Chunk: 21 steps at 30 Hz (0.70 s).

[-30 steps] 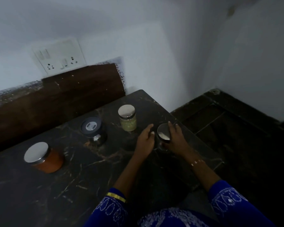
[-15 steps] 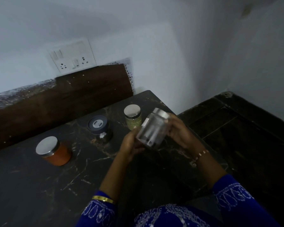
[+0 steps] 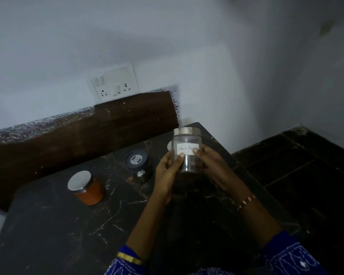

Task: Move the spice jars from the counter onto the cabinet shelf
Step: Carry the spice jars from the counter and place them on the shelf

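Observation:
I hold a clear glass jar (image 3: 187,144) with a silver lid upright above the dark counter (image 3: 68,225); its white label reads "Black Pep…". My left hand (image 3: 167,171) grips its left side and my right hand (image 3: 211,165) grips its right side. On the counter stand an orange spice jar (image 3: 88,188) with a silver lid and a dark jar (image 3: 137,162) with a black lid. Behind the held jar, only a sliver of a third jar's lid (image 3: 169,145) shows. No cabinet shelf is in view.
A brown backsplash (image 3: 87,135) runs along the counter's back, with a white socket plate (image 3: 113,84) on the wall above. The counter ends at the right, where a dark tiled floor (image 3: 306,175) lies lower down. White walls meet in a corner.
Both hands lifted the clear jar off the counter, tilted it, then turned it upright with the label facing me. The view shifted so the counter jars sit further left.

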Motion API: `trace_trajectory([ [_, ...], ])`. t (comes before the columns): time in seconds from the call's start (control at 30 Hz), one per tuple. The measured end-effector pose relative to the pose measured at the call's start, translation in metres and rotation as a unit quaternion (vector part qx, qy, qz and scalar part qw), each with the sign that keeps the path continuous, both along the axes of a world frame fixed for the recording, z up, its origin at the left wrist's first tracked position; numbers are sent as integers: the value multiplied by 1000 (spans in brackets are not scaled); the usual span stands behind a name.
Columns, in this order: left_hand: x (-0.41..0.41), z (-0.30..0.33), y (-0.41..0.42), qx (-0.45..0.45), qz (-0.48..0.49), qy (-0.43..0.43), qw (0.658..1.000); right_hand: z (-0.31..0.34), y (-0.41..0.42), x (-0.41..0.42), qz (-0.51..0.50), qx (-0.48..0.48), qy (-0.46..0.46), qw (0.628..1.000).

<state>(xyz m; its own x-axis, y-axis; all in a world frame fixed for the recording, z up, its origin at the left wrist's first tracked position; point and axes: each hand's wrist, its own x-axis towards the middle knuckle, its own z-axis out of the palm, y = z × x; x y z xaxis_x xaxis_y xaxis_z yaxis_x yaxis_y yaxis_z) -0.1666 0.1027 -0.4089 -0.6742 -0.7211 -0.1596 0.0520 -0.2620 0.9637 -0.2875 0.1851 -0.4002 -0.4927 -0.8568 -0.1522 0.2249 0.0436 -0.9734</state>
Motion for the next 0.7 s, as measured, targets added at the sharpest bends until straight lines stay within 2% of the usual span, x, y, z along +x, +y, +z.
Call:
trace_trajectory([
  [0.2, 1, 27, -18, -43, 34, 46, 997, 36, -24, -3, 28, -39, 44, 998],
  [0.37, 0, 95, -51, -181, 58, 56, 980, 100, -61, -10, 49, -104, 111, 987],
  [0.5, -5, 168, -78, -287, 96, 75, 950, 175, -93, -16, 34, -160, 211, 964],
  [0.7, -13, 281, -104, -431, 160, 100, 882, 287, -121, -24, 5, -268, 316, 910],
])
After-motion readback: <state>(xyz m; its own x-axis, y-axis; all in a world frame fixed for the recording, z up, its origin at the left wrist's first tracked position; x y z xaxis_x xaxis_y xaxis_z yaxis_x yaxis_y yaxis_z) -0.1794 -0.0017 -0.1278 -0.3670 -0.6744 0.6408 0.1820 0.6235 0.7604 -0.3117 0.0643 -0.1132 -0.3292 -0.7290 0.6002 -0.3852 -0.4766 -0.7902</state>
